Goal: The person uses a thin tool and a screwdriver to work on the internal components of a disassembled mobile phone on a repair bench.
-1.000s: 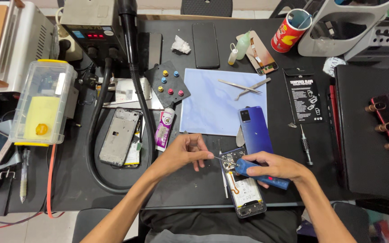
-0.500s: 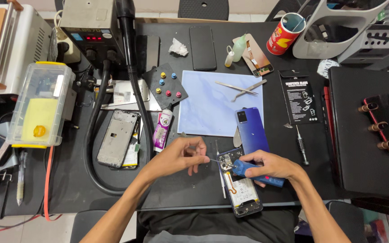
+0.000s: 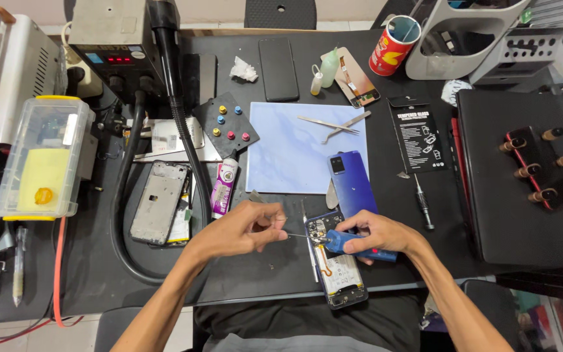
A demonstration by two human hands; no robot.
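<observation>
Left hand (image 3: 245,229) drawn leftward, solder wire (image 3: 298,235) taut

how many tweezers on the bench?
2: both tweezers lie on the light blue mat beyond the hands, one straight, one curved, tips crossing. Others may be hidden among the clutter.

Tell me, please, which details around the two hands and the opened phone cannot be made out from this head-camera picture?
- Blue tool: the right hand wraps its body; its tip is too small to identify.
- Thin wire or solder at the left hand: too fine to tell which, or whether it touches the board.
- Opened phone: its parts are too small; the right hand covers its upper right.
- Pen: blurred near the left edge.
</observation>
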